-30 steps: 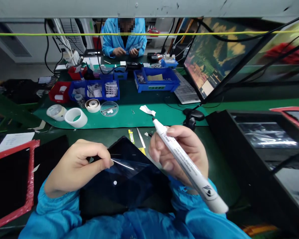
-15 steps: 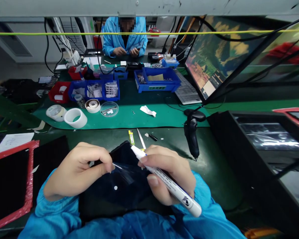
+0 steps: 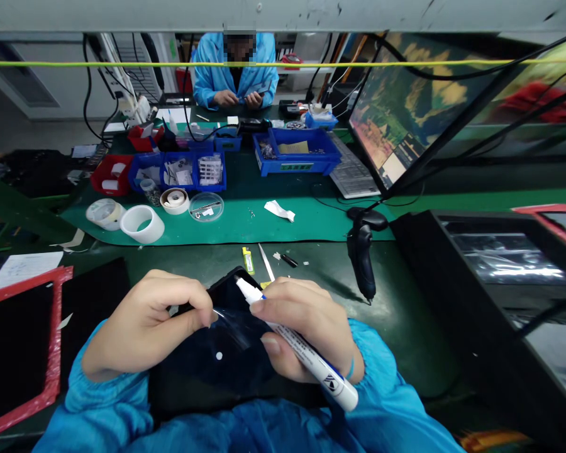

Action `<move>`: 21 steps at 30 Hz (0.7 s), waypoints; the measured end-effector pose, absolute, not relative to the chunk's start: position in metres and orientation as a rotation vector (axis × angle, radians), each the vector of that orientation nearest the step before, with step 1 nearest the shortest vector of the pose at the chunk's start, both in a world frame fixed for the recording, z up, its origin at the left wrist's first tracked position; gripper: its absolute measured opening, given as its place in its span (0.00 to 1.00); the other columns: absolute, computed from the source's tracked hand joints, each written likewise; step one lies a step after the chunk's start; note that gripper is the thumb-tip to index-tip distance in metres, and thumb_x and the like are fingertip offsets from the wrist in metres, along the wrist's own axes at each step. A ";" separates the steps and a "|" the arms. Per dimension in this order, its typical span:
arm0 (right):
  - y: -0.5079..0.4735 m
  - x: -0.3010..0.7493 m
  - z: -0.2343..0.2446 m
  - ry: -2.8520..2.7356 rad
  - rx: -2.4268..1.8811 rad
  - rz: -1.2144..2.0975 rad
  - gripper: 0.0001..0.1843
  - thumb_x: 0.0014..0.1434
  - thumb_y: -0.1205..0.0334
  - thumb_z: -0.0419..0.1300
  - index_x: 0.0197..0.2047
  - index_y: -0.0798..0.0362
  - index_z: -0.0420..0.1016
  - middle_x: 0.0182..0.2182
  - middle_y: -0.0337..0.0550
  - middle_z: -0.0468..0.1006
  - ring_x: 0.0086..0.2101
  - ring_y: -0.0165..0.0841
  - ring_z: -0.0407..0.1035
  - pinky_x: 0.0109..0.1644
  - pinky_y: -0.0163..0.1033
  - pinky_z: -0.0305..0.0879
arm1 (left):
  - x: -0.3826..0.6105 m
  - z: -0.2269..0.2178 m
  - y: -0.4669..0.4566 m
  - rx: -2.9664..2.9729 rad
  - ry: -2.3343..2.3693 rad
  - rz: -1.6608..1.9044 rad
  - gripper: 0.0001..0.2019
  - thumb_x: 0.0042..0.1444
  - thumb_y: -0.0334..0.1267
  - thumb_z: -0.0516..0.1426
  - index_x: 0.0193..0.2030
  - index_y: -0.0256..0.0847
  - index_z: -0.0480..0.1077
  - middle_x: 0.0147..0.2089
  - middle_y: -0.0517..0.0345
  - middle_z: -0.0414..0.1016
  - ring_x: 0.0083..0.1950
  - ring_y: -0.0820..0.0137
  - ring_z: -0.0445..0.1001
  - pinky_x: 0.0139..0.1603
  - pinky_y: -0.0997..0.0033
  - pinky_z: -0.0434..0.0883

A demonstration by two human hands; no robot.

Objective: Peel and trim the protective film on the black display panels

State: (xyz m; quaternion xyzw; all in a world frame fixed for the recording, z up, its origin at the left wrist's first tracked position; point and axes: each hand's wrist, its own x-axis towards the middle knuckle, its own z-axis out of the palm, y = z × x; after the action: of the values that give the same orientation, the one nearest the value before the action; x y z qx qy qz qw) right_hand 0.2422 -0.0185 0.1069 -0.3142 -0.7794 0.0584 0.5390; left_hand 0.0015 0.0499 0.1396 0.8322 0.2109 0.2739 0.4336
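A dark glossy panel (image 3: 202, 371) lies in front of me, a small white dot on its surface. Thumb and forefinger of my left hand (image 3: 153, 321) pinch the edge of a clear plastic film (image 3: 233, 330), lifted off the panel. In my right hand (image 3: 311, 327) is a white marker pen (image 3: 306, 352), slanting up and left. Its tip is over the far edge of the panel; whether it touches I cannot tell. Beyond lie a yellow lighter (image 3: 248, 260), pale tweezers (image 3: 266, 261) and a short black piece (image 3: 289, 260).
A black electric screwdriver (image 3: 361, 264) lies to the right. Tape rolls (image 3: 142, 224), a clear dish (image 3: 206, 207) and blue bins (image 3: 297, 165) stand at the back. Red-edged panels (image 3: 56, 340) lie left. A monitor (image 3: 419, 107) is at right; a co-worker (image 3: 236, 75) sits opposite.
My right hand has moved left with the marker pen, bringing its tip toward the panel's far edge. My left hand keeps its pinch in the same place.
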 end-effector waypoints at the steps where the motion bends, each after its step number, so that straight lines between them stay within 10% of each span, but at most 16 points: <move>1: -0.018 0.242 0.107 -1.860 -0.749 0.144 0.11 0.69 0.63 0.61 0.54 0.51 0.74 0.35 0.43 0.83 0.29 0.34 0.76 0.33 0.40 0.74 | 0.002 0.140 0.050 2.075 0.526 0.684 0.12 0.65 0.22 0.59 0.34 0.40 0.74 0.30 0.65 0.79 0.30 0.78 0.78 0.33 0.81 0.70; 21: -0.020 0.242 0.107 -1.838 -0.762 0.170 0.10 0.69 0.64 0.61 0.53 0.53 0.74 0.33 0.44 0.82 0.31 0.34 0.76 0.35 0.38 0.75 | 0.002 0.139 0.050 2.095 0.524 0.698 0.12 0.65 0.21 0.59 0.34 0.41 0.75 0.30 0.67 0.79 0.30 0.80 0.77 0.33 0.83 0.69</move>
State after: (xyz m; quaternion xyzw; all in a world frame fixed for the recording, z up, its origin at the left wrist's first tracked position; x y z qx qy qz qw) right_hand 0.2423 -0.0199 0.1073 -0.3208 -0.7737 0.0717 0.5416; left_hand 0.0018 0.0499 0.1395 0.8367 0.2092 0.2788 0.4224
